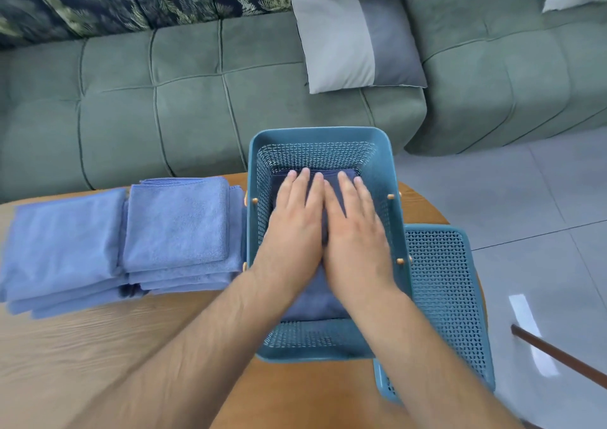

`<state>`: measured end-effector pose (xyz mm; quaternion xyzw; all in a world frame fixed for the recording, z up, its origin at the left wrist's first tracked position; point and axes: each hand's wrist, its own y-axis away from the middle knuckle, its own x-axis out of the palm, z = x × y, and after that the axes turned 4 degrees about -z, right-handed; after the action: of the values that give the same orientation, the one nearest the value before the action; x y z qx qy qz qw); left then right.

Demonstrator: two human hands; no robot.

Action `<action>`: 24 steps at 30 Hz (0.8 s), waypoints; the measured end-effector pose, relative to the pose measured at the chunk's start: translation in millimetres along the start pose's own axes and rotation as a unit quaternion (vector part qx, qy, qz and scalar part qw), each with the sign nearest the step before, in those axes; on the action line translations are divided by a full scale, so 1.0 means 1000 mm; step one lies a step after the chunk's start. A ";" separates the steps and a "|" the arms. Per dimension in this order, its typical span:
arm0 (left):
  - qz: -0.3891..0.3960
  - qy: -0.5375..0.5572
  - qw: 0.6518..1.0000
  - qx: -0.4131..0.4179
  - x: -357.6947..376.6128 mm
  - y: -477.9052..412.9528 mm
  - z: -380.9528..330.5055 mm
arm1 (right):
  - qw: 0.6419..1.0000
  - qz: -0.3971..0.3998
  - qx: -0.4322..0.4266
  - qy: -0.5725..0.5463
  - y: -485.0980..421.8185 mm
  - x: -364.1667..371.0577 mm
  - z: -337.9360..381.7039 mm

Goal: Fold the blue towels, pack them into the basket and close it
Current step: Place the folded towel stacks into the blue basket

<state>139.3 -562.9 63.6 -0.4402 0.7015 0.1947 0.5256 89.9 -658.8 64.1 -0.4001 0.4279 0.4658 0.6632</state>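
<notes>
A teal perforated basket (320,134) stands on the wooden table, its top uncovered. Inside it lies a folded blue towel (312,300). My left hand (292,228) and my right hand (353,231) lie flat side by side on that towel, fingers straight, pressing it down. To the left of the basket sit two stacks of folded blue towels, one nearer the basket (179,224) and one farther left (62,248). The basket's teal lid (440,297) lies flat on the table to the right of the basket.
The round wooden table (98,356) ends just past the lid on the right. A green sofa (197,100) with a grey cushion (354,37) stands behind the table. A brown stick (558,356) crosses the grey tiled floor at the lower right.
</notes>
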 end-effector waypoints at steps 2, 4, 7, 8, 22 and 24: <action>-0.037 0.032 0.999 -0.021 -0.023 0.011 0.004 | 0.998 -0.053 -0.014 -0.043 0.006 -0.008 0.012; -0.056 0.030 0.997 -0.046 -0.042 0.025 0.019 | 0.994 -0.051 -0.029 -0.095 0.008 -0.013 0.036; -0.072 -0.018 0.996 -0.052 -0.061 0.052 0.054 | 0.985 0.043 -0.068 -0.155 0.007 -0.010 0.084; -0.073 -0.037 0.995 -0.051 -0.066 0.062 0.068 | 0.981 0.082 -0.088 -0.156 0.006 -0.007 0.099; 0.096 -0.025 0.918 -0.384 -0.084 0.098 0.153 | 0.958 0.272 0.066 -0.063 -0.009 0.051 0.166; 0.091 -0.014 0.918 -0.386 -0.087 0.097 0.155 | 0.964 0.245 0.055 -0.086 -0.004 0.049 0.168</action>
<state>152.0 -360.8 66.6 -0.5404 0.6014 0.5032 0.3051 136.7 -490.3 71.0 -0.2046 0.4787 0.6226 0.5843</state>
